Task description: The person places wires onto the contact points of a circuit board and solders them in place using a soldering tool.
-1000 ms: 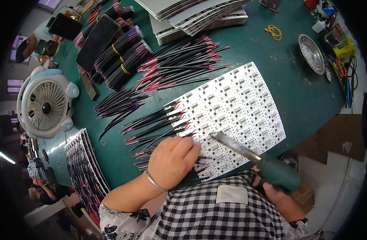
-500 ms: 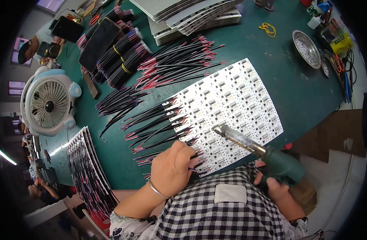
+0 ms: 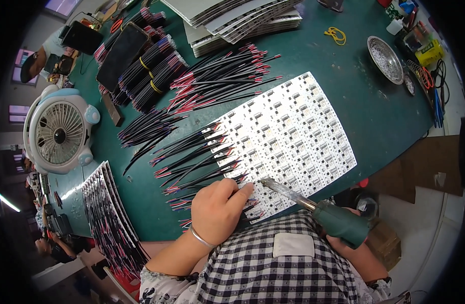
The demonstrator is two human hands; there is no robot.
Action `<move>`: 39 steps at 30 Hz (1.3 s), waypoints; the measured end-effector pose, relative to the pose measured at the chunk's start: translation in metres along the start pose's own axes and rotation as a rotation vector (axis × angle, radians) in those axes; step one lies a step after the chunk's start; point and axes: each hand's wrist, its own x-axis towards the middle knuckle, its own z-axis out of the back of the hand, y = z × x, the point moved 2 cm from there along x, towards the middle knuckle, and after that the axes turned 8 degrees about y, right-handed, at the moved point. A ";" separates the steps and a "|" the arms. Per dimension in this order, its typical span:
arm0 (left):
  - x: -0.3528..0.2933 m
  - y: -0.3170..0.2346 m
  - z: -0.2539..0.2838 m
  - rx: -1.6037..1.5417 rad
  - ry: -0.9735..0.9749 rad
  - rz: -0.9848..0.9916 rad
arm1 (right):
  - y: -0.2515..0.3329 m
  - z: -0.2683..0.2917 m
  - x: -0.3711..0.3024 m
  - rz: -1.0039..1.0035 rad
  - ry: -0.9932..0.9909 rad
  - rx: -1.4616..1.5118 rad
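Note:
A white circuit board panel [image 3: 293, 131] with rows of small components lies on the green table. Short black sleeved wires [image 3: 189, 147] with coloured ends stick out from its left edge. My left hand [image 3: 217, 210] is closed over the wires at the panel's near left corner, its thumb pointing toward the board; the fingertips are partly hidden. My right hand [image 3: 344, 243] grips a soldering iron [image 3: 338, 220] by its thick green handle. The iron's metal tip is over the panel's left part, just right of my left thumb; I cannot tell whether it touches.
Loose wires [image 3: 222, 76], bundled wires [image 3: 149, 76] and a dark phone [image 3: 123, 55] lie beyond the panel. Stacked panels [image 3: 242, 25] stand at the back. A fan [image 3: 60, 134] and a wired stack [image 3: 108, 213] are at left; a metal dish [image 3: 385, 60] is at right.
The soldering iron has moved left and toward me, bringing its tip closer to my left hand. My left thumb has stretched out to the right. The panel stays nearly in place.

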 end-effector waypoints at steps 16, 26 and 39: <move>0.010 -0.004 0.012 0.064 0.136 -0.030 | -0.013 -0.005 0.005 0.245 0.039 -0.202; 0.016 -0.004 0.013 0.093 0.115 -0.054 | 0.011 -0.004 0.008 -0.061 -0.097 0.271; 0.012 -0.002 0.009 0.018 0.100 -0.077 | -0.010 -0.003 -0.001 0.190 0.013 -0.225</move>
